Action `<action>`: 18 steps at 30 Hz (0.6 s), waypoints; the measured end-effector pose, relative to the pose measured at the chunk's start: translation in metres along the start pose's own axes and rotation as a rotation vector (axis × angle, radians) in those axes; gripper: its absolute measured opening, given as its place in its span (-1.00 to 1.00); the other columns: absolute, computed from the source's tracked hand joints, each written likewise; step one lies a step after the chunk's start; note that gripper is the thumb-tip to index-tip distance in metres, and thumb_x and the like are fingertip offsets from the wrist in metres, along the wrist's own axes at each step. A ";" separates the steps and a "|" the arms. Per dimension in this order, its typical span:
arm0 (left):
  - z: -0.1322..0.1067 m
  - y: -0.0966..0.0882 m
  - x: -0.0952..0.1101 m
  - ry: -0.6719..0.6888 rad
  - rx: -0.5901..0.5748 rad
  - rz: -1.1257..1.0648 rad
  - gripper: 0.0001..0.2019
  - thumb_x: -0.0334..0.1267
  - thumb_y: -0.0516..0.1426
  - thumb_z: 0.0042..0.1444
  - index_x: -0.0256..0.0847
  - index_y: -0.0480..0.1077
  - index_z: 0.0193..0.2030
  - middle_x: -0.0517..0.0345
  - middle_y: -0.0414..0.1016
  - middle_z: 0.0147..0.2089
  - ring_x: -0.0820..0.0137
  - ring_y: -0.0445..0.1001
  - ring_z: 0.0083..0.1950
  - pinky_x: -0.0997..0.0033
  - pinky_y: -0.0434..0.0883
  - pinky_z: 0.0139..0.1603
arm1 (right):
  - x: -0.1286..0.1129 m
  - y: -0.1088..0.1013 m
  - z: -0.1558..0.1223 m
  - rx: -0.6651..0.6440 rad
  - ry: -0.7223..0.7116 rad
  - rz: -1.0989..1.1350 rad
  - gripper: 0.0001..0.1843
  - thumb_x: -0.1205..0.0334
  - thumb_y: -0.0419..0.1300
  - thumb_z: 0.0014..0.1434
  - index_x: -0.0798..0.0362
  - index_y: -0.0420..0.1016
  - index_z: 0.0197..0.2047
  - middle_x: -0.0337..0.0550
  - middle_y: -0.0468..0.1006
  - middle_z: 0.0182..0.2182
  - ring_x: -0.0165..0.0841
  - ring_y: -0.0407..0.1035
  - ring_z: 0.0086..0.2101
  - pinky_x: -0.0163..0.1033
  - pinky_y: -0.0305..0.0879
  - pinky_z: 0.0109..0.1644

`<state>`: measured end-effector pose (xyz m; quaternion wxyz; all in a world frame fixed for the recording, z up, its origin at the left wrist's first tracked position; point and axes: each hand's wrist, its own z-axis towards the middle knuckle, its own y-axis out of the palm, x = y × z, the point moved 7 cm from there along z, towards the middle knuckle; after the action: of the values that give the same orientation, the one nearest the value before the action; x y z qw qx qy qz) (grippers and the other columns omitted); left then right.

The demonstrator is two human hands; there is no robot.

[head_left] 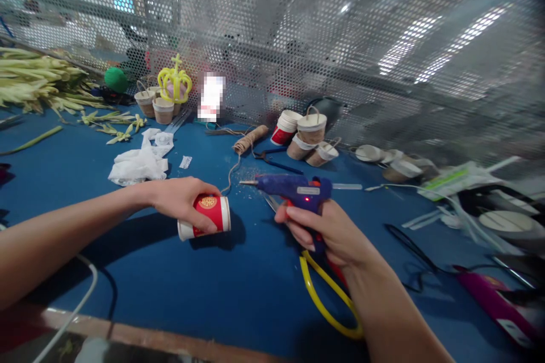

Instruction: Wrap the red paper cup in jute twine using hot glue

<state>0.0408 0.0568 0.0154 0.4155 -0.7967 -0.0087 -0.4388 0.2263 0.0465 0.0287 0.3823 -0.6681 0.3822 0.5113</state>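
Observation:
My left hand (181, 197) is closed round a red paper cup (208, 216) with a gold emblem, held on its side just above the blue table (238, 295). My right hand (327, 232) grips the handle of a blue hot glue gun (293, 188). The gun's nozzle points left toward the cup's base, a short gap away, and a small red light shows on its body. Yellow-handled scissors (323, 300) lie under my right wrist.
A twine spool (250, 139) trails string toward the cup. Twine-wrapped cups (309, 136) stand behind the gun, more at the right (392, 161). Crumpled white paper (138, 164), green stalks (38, 76), a yellow crown (174, 79), pliers (272, 159) and a perforated metal screen (340, 39) are at the back.

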 end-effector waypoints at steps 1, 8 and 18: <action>0.000 -0.001 0.000 -0.011 0.025 0.033 -0.42 0.03 0.18 -0.13 -0.31 0.32 -0.01 0.03 0.49 -0.24 0.34 0.45 -0.34 0.48 0.34 -0.41 | 0.000 -0.005 0.002 0.042 -0.005 0.035 -0.77 0.14 0.21 -0.02 0.18 0.44 -0.43 -0.39 0.19 -0.80 -0.58 0.02 -0.76 -0.41 -0.07 -0.71; 0.000 -0.004 0.005 0.067 0.174 0.249 -0.41 0.06 0.14 -0.11 -0.28 0.29 0.02 -0.01 0.49 -0.24 0.29 0.46 -0.32 0.43 0.32 -0.38 | 0.014 -0.058 0.017 0.451 -0.008 -0.022 -0.69 0.11 0.34 -0.23 0.13 0.44 -0.44 -0.16 0.45 -0.49 -0.46 0.29 -0.51 -0.38 0.24 -0.51; -0.003 -0.009 0.009 0.055 0.319 0.511 -0.35 0.05 0.10 -0.09 -0.24 0.19 0.13 -0.14 0.41 -0.01 0.05 0.42 -0.08 0.19 0.33 -0.17 | 0.042 -0.099 0.032 0.667 0.036 -0.255 -0.69 0.05 0.24 -0.07 0.13 0.37 -0.58 -0.13 0.45 -0.58 -0.51 0.25 -0.61 -0.41 0.21 -0.59</action>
<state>0.0412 0.0576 0.0279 0.6325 -0.6855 0.1344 -0.3346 0.3108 0.1119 -0.0064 0.6334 -0.5578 0.4480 0.2949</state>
